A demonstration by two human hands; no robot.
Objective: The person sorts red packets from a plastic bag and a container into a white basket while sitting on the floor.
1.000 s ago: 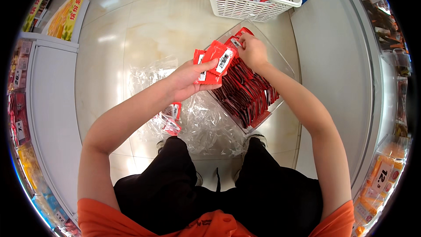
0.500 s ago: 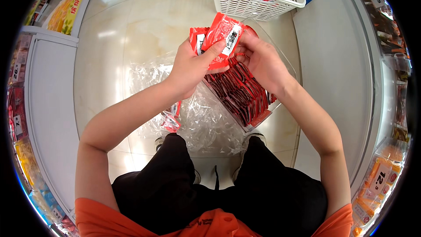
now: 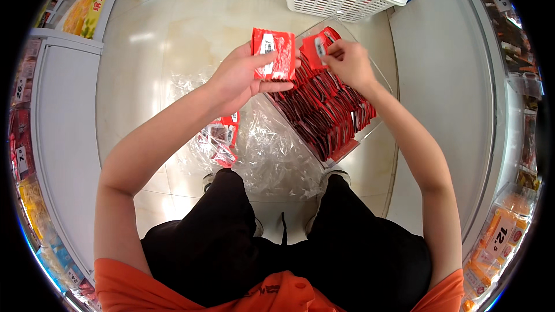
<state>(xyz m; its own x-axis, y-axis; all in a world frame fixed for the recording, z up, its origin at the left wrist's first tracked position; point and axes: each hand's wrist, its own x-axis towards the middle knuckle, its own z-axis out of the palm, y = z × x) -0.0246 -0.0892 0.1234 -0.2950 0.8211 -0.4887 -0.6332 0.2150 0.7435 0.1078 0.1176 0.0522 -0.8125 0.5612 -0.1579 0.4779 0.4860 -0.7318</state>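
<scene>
My left hand [image 3: 234,78] grips a red snack packet [image 3: 280,52] with a white label, its thumb across the front; whether more packets lie behind it I cannot tell. To its right, my right hand [image 3: 351,65] pinches another red packet [image 3: 314,51] between thumb and fingers, over the far end of a clear plastic bin [image 3: 378,84]. Rows of red and dark packets [image 3: 324,112] stand on edge, tightly packed, inside the bin. Left of the bin, several loose red packets [image 3: 222,138] lie in a crumpled clear plastic bag [image 3: 269,156] on the floor.
A white plastic basket [image 3: 341,7] holding more packets stands beyond the bin. White shelf units flank me, the left panel [image 3: 69,138] and right panel [image 3: 445,98] bordering the aisle. Packaged goods [image 3: 503,231] fill the right shelf. My knees are close to the bag and bin.
My hands have moved apart. The right hand now holds a single packet over the bin's far end, uncovering more of the rows. The left hand keeps hold, its packet now turned more upright.
</scene>
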